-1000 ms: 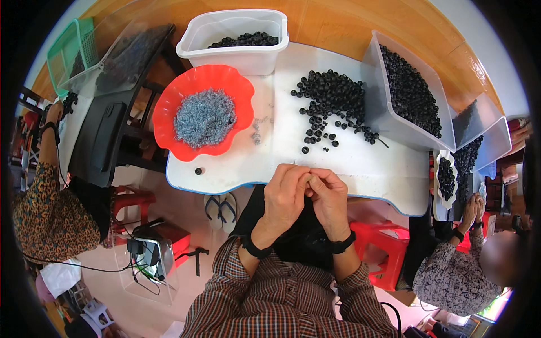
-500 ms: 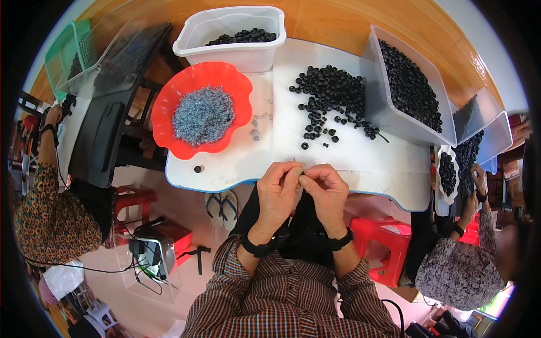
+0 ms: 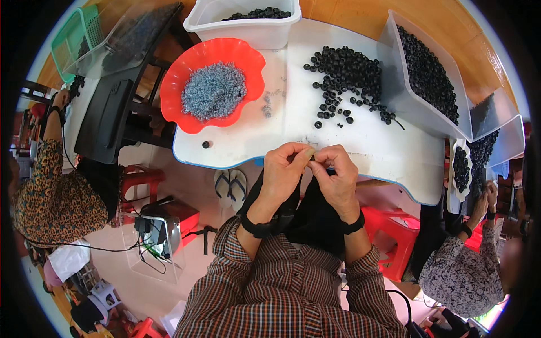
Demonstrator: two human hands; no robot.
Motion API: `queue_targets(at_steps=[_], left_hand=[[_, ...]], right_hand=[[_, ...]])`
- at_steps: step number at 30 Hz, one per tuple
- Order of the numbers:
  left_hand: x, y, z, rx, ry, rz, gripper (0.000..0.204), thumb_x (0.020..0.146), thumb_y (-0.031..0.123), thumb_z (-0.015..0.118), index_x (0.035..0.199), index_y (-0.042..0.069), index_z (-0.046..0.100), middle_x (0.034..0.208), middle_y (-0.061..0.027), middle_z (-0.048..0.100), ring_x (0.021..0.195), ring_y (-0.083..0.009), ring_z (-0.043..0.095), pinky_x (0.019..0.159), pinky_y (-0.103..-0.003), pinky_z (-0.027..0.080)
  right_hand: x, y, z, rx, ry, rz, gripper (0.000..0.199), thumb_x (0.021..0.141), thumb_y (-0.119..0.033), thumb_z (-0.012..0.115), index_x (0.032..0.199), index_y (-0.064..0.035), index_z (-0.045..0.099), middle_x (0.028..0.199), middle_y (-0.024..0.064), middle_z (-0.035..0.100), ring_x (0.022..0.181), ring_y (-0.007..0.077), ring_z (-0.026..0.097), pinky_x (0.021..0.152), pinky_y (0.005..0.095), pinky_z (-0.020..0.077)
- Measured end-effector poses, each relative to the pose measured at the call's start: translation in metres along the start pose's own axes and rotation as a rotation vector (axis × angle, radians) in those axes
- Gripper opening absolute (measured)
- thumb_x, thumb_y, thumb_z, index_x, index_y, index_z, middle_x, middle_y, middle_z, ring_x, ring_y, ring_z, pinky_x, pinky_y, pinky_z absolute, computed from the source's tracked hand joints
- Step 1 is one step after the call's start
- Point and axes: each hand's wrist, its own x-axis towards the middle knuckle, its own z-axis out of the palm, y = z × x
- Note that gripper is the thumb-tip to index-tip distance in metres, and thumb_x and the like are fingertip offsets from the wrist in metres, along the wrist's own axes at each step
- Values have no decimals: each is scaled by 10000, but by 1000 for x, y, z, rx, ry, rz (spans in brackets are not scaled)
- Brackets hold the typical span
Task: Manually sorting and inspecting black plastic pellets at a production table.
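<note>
Just over the front edge of the white table [image 3: 236, 143], my left hand [image 3: 280, 173] and my right hand [image 3: 340, 173] meet fingertip to fingertip. Thumb and forefinger are pinched on each side. A tiny dark bit shows between the fingertips, too small and covered to name. Beyond my hands lies a loose heap of small round black bead-like parts [image 3: 348, 70]. To its left sits a red wavy-rimmed bowl [image 3: 171, 93] full of small clear bluish pieces [image 3: 214, 91]. One black part [image 3: 206, 145] lies alone near the table's front left edge.
A white tub [image 3: 242, 35] and a translucent bin [image 3: 397, 90], both holding black parts, stand at the back. Co-workers sit left [image 3: 62, 205] and right [image 3: 462, 276]. A red stool [image 3: 389, 236] and sandals [image 3: 231, 188] are on the floor.
The whole scene has shifted up and slightly right in the picture. My hands stay together, still pinching. The right co-worker's hands have come closer together.
</note>
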Motion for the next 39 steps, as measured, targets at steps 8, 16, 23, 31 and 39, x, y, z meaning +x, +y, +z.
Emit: queue_targets(at_steps=[8, 16, 23, 31, 39], left_hand=[[-8, -7, 15, -234, -71, -120, 156, 921, 134, 662, 956, -15, 693, 666, 26, 573, 538, -29, 457, 477, -169, 352], [-19, -12, 26, -210, -185, -177, 158, 937, 123, 635, 974, -22, 686, 688, 17, 584, 554, -36, 480, 491, -176, 375], [-22, -13, 21, -182, -206, -161, 179, 962, 135, 593, 1000, -21, 672, 695, 15, 582, 565, -46, 490, 506, -184, 393], [-27, -13, 21, -289, -159, -163, 194, 967, 154, 591, 996, -24, 663, 681, 14, 570, 559, -53, 489, 517, -186, 396], [-30, -22, 7, -348, -121, -193, 193, 971, 177, 592, 977, -2, 662, 697, 14, 563, 554, -45, 470, 501, -183, 377]], right_hand=[[-6, -5, -18, 40, -21, -20, 221, 745, 93, 699, 863, -27, 557, 798, 60, 568, 638, 120, 570, 548, 244, 476], [-22, 5, -42, 179, -114, 97, 167, 752, 80, 674, 810, -22, 555, 766, 21, 557, 618, 69, 532, 547, 217, 448], [-24, 8, -40, 393, -183, 307, 120, 803, 41, 652, 835, -17, 552, 779, -9, 575, 677, 36, 534, 592, 191, 456], [-22, -1, -38, 384, -167, 338, 120, 825, 19, 658, 860, -22, 551, 747, -24, 564, 662, 26, 520, 587, 188, 443], [1, 18, -22, 170, 59, 236, 114, 820, -13, 690, 841, -10, 577, 732, -3, 580, 619, 44, 525, 567, 205, 448]])
